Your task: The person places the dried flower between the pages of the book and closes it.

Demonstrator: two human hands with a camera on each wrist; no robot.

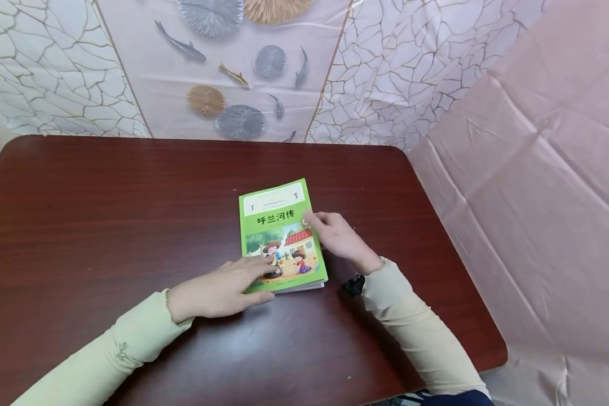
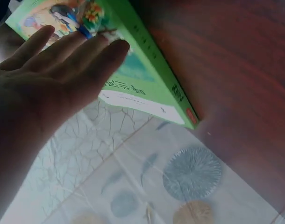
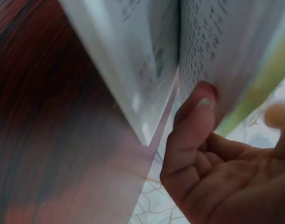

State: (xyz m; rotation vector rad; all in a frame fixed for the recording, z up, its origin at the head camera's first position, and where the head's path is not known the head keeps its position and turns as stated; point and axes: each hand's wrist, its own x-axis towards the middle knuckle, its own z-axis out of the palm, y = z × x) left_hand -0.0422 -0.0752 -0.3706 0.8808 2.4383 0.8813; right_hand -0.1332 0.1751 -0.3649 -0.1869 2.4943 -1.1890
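Note:
A green-covered paperback book [image 1: 256, 225] with a picture of children and a house lies on the table. My left hand [image 1: 223, 287] rests flat on the lower left part of its cover, fingers fairly straight. At the book's right edge, my right hand [image 1: 341, 238] has its thumb by the cover. In the right wrist view, curled fingers [image 3: 184, 140] reach in between the printed pages [image 3: 133, 51] and hold up the upper part of the book. The left wrist view shows the green spine [image 2: 154, 60] beyond the left fingertips.
The dark red-brown wooden table [image 1: 106, 225] has rounded corners. Behind it hangs a patterned cloth [image 1: 233, 73] with fish and round shapes. A pale pink cloth [image 1: 548, 186] stands along the right side. Something black [image 1: 353, 285] is at the right wrist.

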